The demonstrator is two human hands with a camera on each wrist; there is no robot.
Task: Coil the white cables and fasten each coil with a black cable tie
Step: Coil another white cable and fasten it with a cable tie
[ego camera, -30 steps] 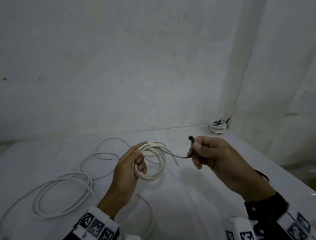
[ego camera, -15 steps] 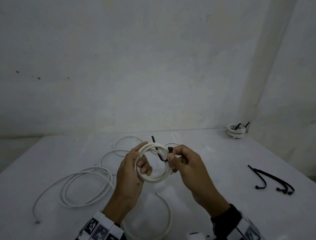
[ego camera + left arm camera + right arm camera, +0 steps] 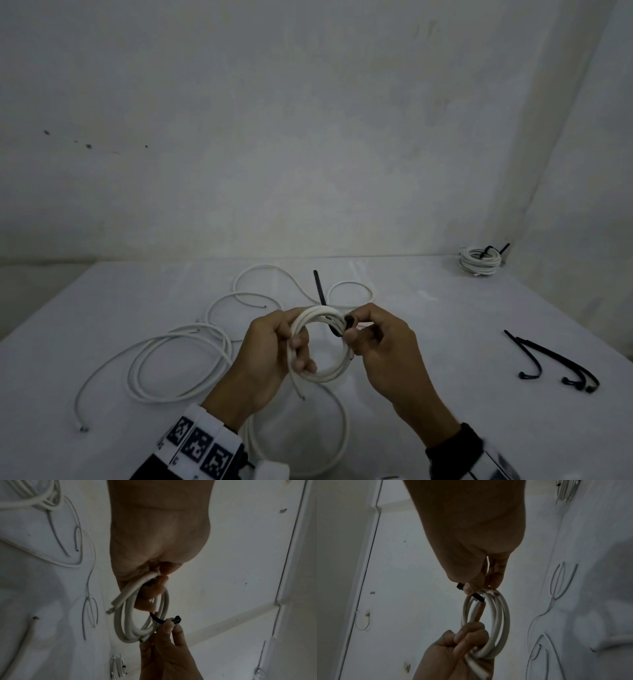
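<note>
Now your left hand (image 3: 270, 346) curls its fingers round the left side of the white coil (image 3: 322, 346), held upright above the table (image 3: 445, 325) at lower centre of the head view. Your right hand (image 3: 380, 346) pinches the head of a black cable tie (image 3: 334, 318) against the coil's right side. A second ago that hand held the tie out to the right, clear of the coil; it has since closed in, and the strap now passes through the loop, its tail standing up behind. By that reading, the wrap is begun but not locked: the tail has yet to enter the head.

No containers are in view. On the table, loose white cables (image 3: 178, 359) lie at lower left and behind the hands, a finished tied coil (image 3: 479, 262) rests at the far right corner, and spare black ties (image 3: 558, 363) lie at right.
</note>
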